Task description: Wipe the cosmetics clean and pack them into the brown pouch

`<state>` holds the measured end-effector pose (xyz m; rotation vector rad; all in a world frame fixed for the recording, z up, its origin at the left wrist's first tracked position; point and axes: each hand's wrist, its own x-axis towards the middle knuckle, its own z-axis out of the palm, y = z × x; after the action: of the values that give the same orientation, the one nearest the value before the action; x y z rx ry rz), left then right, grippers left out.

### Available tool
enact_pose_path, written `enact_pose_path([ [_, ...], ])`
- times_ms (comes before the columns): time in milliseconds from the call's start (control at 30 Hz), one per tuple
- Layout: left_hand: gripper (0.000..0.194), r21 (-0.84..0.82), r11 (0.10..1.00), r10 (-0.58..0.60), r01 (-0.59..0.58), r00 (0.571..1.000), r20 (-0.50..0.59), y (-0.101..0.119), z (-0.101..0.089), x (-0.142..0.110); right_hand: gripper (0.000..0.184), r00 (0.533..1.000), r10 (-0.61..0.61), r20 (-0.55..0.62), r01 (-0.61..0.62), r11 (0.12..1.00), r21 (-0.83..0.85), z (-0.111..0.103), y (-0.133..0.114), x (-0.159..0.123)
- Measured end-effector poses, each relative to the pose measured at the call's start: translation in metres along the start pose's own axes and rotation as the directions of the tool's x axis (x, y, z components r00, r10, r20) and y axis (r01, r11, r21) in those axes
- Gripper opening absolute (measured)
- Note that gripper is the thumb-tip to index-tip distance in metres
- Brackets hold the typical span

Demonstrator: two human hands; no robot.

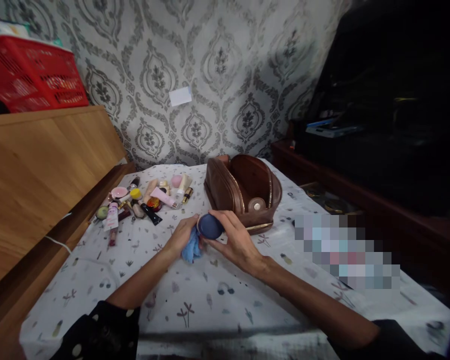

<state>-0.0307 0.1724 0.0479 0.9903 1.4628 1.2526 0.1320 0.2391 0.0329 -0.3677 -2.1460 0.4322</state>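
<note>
Both my hands meet over the middle of the patterned white sheet. My right hand is closed around a round container with a dark blue lid. On its other side, my left hand is closed on a light blue cloth, which hangs below the fingers and touches the container. Just beyond my right hand stands a brown toiletry bag, unzipped, with its dark inside showing. To the left lies a loose group of cosmetics, among them a pink tube, a black tube and a yellow-capped jar.
A wooden panel runs along the left, with a red basket on top. A white cable crosses the left edge. At right are a blurred-out item, a dark wood unit and a large black screen.
</note>
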Motion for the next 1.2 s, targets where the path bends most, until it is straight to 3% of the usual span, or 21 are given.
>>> enact_pose_path([
  [200,0.055,-0.026,0.999,0.033,-0.033,0.999,0.009,0.005,0.006,0.009,0.059,1.000,0.000,-0.023,-0.001,1.000,-0.014,-0.012,-0.002,0.004],
  [333,0.053,0.018,0.999,0.050,-0.050,0.999,-0.001,-0.001,0.006,0.014,0.057,0.999,0.001,-0.035,-0.002,1.000,-0.022,-0.008,0.000,0.001],
  [433,0.050,0.205,0.969,0.148,-0.135,0.988,-0.052,-0.006,-0.001,0.017,0.058,1.000,0.012,-0.029,-0.013,1.000,-0.025,0.003,0.003,0.000],
  [567,0.042,0.464,0.859,0.287,-0.215,0.954,-0.089,-0.006,-0.022,0.030,0.058,0.998,0.056,0.032,-0.056,0.998,0.008,0.022,0.005,0.001],
  [700,0.029,0.660,0.738,0.292,-0.137,0.948,-0.129,0.013,-0.051,0.058,0.060,0.986,0.136,0.100,-0.138,0.990,0.015,0.038,0.005,0.007],
  [833,0.021,0.844,0.534,0.299,0.045,0.924,-0.239,0.037,-0.071,0.096,0.057,0.970,0.214,0.117,-0.214,0.977,-0.009,0.051,0.010,0.011],
  [1000,0.031,0.912,0.340,0.239,0.229,0.917,-0.320,0.039,-0.074,0.138,0.060,0.959,0.274,0.069,-0.273,0.962,-0.019,0.064,0.021,0.004],
  [1200,0.035,0.918,0.277,0.184,0.285,0.922,-0.341,0.029,-0.074,0.166,0.061,0.954,0.295,0.056,-0.295,0.955,-0.006,0.070,0.024,0.001],
])
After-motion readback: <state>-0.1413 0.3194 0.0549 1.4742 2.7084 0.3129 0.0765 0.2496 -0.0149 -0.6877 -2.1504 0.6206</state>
